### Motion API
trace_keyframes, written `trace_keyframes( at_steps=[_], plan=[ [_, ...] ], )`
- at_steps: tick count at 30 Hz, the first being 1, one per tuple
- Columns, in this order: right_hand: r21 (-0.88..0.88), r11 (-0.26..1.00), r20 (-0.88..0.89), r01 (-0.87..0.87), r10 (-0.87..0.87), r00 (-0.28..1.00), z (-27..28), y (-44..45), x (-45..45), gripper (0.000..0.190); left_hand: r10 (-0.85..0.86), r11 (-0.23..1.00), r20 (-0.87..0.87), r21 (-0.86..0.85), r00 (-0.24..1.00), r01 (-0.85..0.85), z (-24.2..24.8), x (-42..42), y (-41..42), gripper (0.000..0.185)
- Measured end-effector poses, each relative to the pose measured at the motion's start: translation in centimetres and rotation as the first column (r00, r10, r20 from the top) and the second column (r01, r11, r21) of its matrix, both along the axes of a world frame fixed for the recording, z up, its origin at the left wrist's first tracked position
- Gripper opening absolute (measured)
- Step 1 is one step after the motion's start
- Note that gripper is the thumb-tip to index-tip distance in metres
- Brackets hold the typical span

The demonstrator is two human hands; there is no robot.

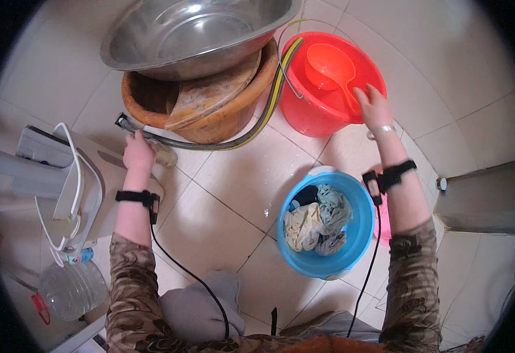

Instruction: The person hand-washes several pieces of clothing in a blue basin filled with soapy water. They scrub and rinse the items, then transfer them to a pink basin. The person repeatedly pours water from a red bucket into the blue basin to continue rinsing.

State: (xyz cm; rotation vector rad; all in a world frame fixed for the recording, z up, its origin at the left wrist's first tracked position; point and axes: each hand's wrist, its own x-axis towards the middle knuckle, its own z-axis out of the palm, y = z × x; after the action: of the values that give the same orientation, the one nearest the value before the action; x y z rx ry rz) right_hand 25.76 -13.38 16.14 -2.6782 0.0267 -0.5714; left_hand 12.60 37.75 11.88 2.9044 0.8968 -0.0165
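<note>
My left hand [139, 152], fingers curled, is at a black-and-yellow hose [257, 128] near its metal end fitting [125, 122]; whether it grips the hose is hidden. The hose curves around a brown tub and up over the rim of a red plastic bucket [301, 119]. An orange-red plastic dipper [328, 66] lies in that bucket, its handle pointing toward my right hand. My right hand [374, 106] is over the bucket's right rim, fingers apart, close to the handle's end. Nearer me, a blue plastic basin [359, 251] holds crumpled clothes [323, 216].
A large steel basin [204, 39] rests on the brown tub [222, 128], which holds a wooden board [213, 97]. Left are a white toilet with its seat raised [81, 176] and a clear plastic jug [74, 289]. Part of a pink basin [383, 220] shows behind the blue one.
</note>
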Motion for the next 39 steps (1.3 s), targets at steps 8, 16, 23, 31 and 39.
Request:
trace_keyframes(
  at_steps=[8, 16, 23, 31, 39],
  plan=[
    [-0.357, 0.931, -0.595, -0.081, -0.160, 0.787, 1.9, 3.0, 5.2, 0.027, -0.724, 0.560, 0.412, -0.118, 0.554, 0.820, -0.3, -7.7, -13.4, 0.062],
    [-0.921, 0.365, -0.253, -0.139, -0.288, 0.923, 1.5, 5.4, 4.9, 0.027, -0.849, -0.293, 0.509, -0.231, -0.141, 0.928, -5.3, -10.1, -21.3, 0.071],
    [-0.814, 0.493, -0.480, -0.309, -0.270, 0.834, 0.0, 8.2, 5.8, 0.026, -0.872, -0.261, 0.446, -0.074, -0.202, 0.962, -9.9, -10.8, -22.5, 0.055],
    [-0.433, 0.889, -0.690, -0.151, -0.219, 0.690, 0.5, 3.8, 6.4, 0.032, -0.864, -0.207, 0.481, -0.064, -0.152, 0.976, -11.2, -11.4, -23.4, 0.050],
    [0.273, 0.931, -0.578, 0.243, -0.043, 0.815, 4.4, 0.4, -0.3, 0.047, -0.909, -0.196, 0.366, 0.041, -0.197, 0.980, -10.6, -10.6, -23.7, 0.046]
  ],
)
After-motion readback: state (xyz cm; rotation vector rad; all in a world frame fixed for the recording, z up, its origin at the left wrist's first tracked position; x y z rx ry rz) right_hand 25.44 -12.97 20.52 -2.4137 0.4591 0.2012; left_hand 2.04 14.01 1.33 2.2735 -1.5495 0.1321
